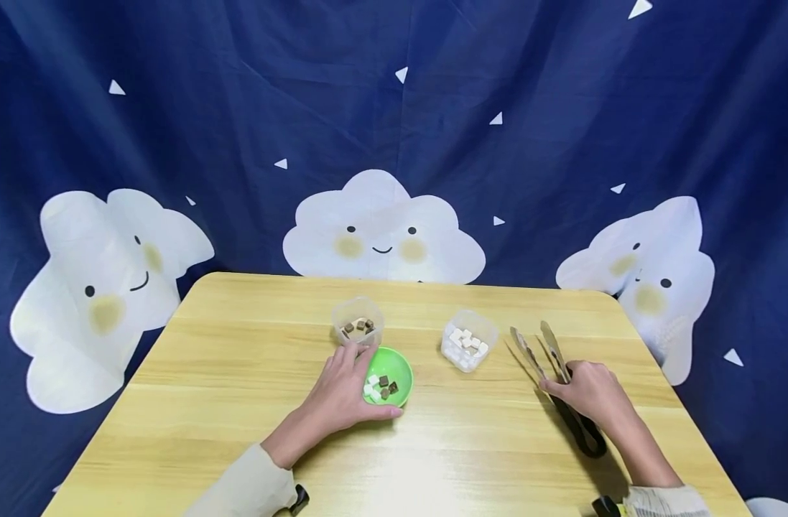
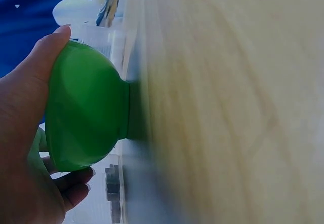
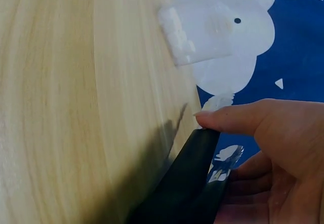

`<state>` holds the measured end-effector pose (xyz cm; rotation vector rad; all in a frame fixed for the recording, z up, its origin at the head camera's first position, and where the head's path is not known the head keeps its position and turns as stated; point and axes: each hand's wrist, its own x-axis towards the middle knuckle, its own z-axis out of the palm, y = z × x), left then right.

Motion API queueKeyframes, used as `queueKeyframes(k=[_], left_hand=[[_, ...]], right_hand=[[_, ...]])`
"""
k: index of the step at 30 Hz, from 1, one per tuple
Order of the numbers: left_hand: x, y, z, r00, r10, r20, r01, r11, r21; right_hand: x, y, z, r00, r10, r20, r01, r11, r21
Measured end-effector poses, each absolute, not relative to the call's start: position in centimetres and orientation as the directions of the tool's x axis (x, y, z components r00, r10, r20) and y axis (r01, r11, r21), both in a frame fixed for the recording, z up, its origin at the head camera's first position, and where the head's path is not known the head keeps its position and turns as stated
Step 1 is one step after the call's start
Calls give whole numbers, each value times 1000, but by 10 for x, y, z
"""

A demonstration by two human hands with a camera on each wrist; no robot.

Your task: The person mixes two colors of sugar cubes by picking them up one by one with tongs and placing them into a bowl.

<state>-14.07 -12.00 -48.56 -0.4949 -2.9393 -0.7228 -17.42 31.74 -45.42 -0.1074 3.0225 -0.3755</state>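
Observation:
My left hand [image 1: 344, 391] grips a green bowl [image 1: 400, 370] by its rim, thumb on the near side and fingers on the far side. White and brown cubes lie inside it. In the left wrist view the bowl [image 2: 86, 105] stands upright, its foot at the table. My right hand [image 1: 590, 391] holds metal tongs with black handles [image 1: 577, 424], thumb on one arm and fingers on the other. The tongs' tips are apart with nothing between them, pointing to the back. In the right wrist view the black handles [image 3: 177, 183] lie between thumb and fingers.
Just behind the bowl stands a clear plastic container [image 1: 358, 309] with brown cubes. Another clear container [image 1: 469, 341] with white cubes stands between the bowl and the tongs. The wooden table [image 1: 238, 345] ends at a dark blue cloud-patterned curtain [image 1: 342, 93].

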Motion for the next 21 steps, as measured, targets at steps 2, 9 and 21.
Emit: queueKeyframes(k=[2, 9, 21], left_hand=[[-140, -120, -485, -946, 290, 142, 323, 834, 447], [-141, -119, -486, -945, 292, 144, 326, 840, 435], [-140, -119, -486, -947, 291, 138, 323, 841, 434]], right_hand=[[-176, 318, -456, -992, -75, -98, -50, 970, -238], [-178, 319, -458, -989, -42, -141, -8, 973, -231], [-178, 317, -456, -984, -41, -175, -1, 975, -223]])
